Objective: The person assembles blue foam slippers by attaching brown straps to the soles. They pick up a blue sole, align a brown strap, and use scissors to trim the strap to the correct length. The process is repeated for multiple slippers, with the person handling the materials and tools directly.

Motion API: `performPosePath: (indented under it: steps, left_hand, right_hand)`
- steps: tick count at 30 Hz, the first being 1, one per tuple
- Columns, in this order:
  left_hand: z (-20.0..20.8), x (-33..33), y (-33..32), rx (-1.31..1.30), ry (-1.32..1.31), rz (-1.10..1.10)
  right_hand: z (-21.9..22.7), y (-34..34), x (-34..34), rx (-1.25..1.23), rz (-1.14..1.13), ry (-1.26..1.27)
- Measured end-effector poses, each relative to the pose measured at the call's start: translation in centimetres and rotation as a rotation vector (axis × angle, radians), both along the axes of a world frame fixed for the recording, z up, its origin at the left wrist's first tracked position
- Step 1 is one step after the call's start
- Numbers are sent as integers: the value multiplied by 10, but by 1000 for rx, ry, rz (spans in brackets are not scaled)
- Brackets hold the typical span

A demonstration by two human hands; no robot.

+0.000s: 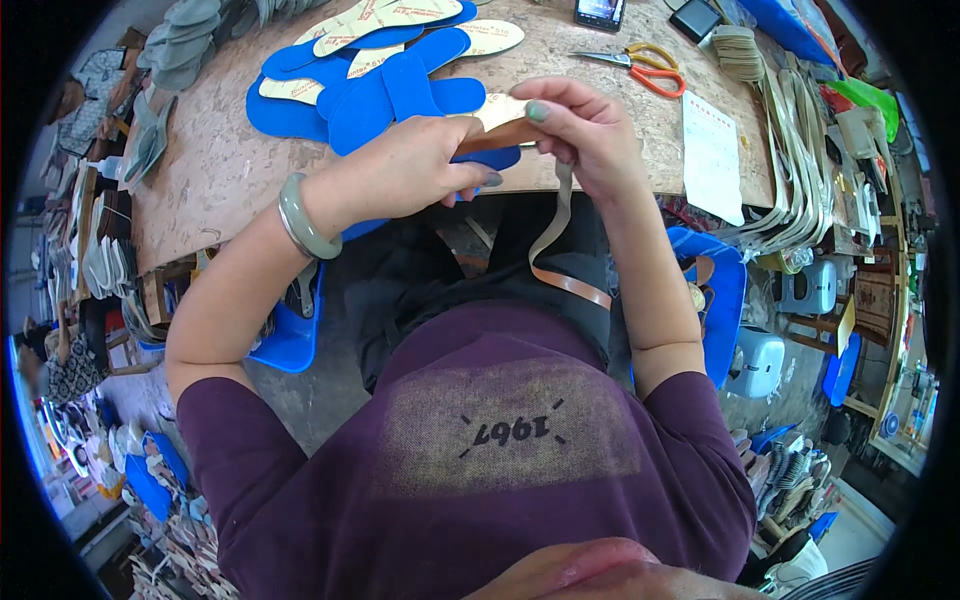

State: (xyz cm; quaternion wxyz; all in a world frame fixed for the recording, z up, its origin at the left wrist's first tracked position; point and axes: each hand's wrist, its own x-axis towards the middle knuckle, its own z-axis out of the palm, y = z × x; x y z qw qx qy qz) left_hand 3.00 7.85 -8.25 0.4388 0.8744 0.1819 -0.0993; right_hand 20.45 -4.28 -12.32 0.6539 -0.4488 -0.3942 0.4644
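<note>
A long, narrow tan-brown strip [498,136] is stretched between my two hands above the table's front edge. My left hand [437,165], with a bangle on the wrist, grips one part of it. My right hand [595,135] pinches the strip farther right, thumb and forefinger closed. From under my right hand the loose length [548,240] hangs in a curve down to my lap. Just below the held strip the end of a blue insole [497,158] shows, and I cannot tell whether my left hand touches it. A pile of blue insoles [362,108] lies beyond my left hand.
Orange-handled scissors [655,70] lie beyond my right hand, near a phone [600,12] and a paper sheet [711,155]. Bundled strips [800,170] hang over the right edge of the table [200,190]. Blue bins [290,335] stand below on both sides.
</note>
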Motion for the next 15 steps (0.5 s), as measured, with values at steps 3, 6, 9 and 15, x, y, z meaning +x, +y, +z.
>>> performPosePath:
  steps: [3, 6, 9, 15]
  left_hand:
    - [-3, -4, -6, -206, -78, 77]
    - [-18, -9, -9, -415, -280, 149]
    - [-33, -11, -15, -537, -407, 219]
    - [-41, -4, -29, -671, -618, 332]
  right_hand:
    - [-4, -2, -2, 57, -106, 72]
    - [-10, 3, 0, 106, -152, 92]
    - [-18, 4, -10, 154, -193, 146]
    - [-30, 7, -30, 161, -277, 259]
